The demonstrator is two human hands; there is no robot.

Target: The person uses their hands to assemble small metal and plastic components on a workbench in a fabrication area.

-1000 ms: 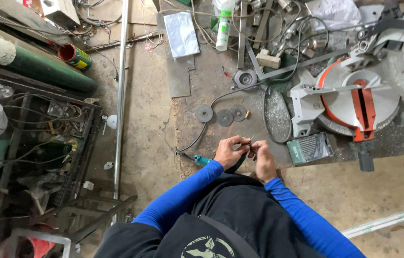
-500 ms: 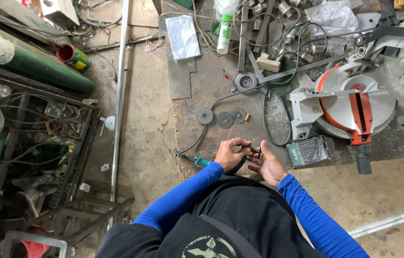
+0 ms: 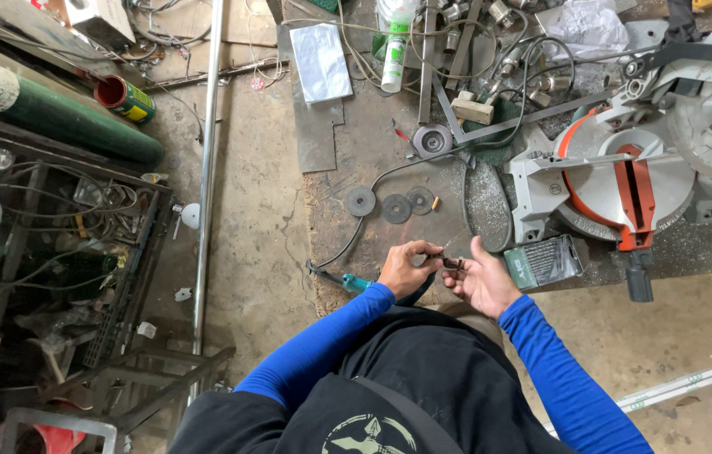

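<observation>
My left hand (image 3: 404,267) is closed around a small dark tool part (image 3: 444,260) held just above my lap. My right hand (image 3: 480,282) lies beside it with the palm turned up and the fingers spread, its fingertips touching the same small part. Both arms wear blue sleeves. Below my left hand a screwdriver with a teal handle (image 3: 352,282) lies on the ground. Three grinding discs (image 3: 395,205) sit on the metal floor plate just ahead of my hands. A grey case of drill bits (image 3: 545,261) rests to the right of my right hand.
A mitre saw (image 3: 633,172) with an orange guard stands at the right. A long steel pipe (image 3: 204,176) runs along the floor on the left. A green gas cylinder (image 3: 70,122) and a metal frame with scrap (image 3: 53,252) fill the left side. Cables and fittings (image 3: 490,59) clutter the top.
My right hand has let go of the small part and opened, palm up. The view has shifted slightly, with the saw sliding right.
</observation>
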